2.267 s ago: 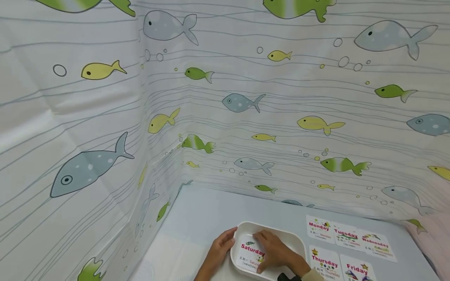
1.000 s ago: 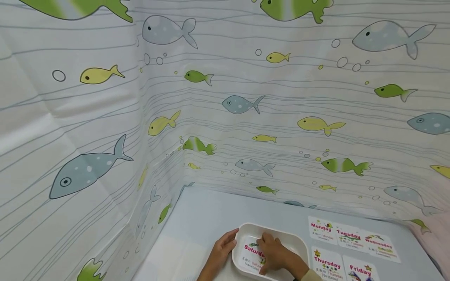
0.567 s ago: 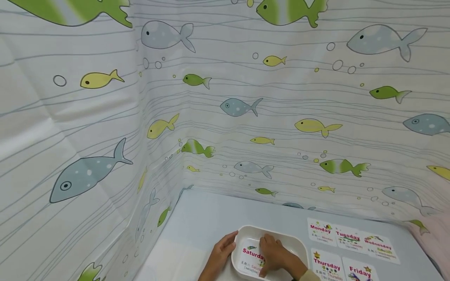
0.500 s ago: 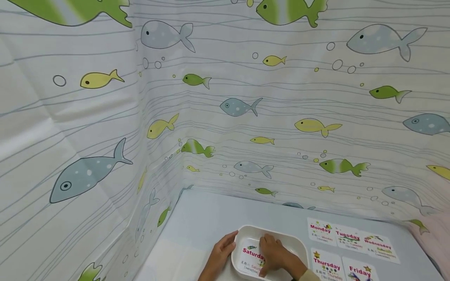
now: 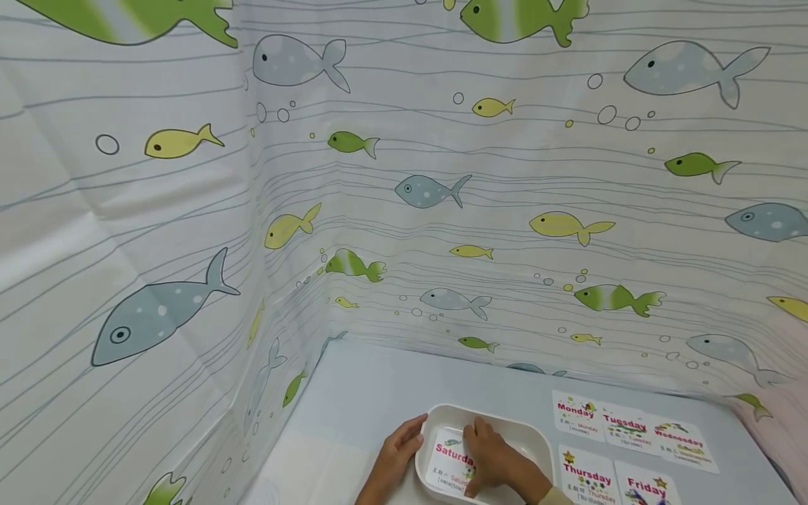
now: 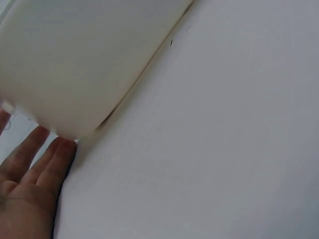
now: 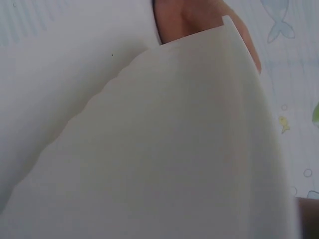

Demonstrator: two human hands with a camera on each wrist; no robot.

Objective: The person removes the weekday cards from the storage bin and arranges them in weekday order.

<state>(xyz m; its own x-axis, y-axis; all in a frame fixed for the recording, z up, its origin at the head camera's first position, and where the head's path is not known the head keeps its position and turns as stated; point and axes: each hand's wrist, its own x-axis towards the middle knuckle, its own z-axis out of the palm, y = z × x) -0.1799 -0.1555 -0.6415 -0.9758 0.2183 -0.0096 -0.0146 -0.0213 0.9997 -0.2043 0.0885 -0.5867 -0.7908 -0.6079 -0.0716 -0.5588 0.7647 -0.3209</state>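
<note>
A white rectangular plastic box (image 5: 536, 436) sits on the table in the head view. Inside its left part is a white card printed "Saturday" (image 5: 445, 466). My right hand (image 5: 495, 459) reaches into the box and pinches this card near its right side, thumb at the lower edge and fingers at the upper; the hand covers the card's right part. My left hand (image 5: 398, 456) rests against the box's left end, its fingers (image 6: 59, 164) fairly straight at the box corner in the left wrist view. The box wall (image 7: 164, 134) fills most of the right wrist view.
Right of the box lie cards printed "Monday" (image 5: 577, 415), "Tuesday" (image 5: 625, 429) and "Wednesday" (image 5: 682, 449) in a row. Nearer are "Thursday" (image 5: 587, 477) and "Friday" (image 5: 644, 484) cards. Fish-patterned sheets (image 5: 379, 224) enclose the table's (image 5: 372, 379) back and left.
Inside the box, my right hand has shifted slightly right along the Saturday card. Just now the card's left side has turned up a little. My left hand keeps its place at the box.
</note>
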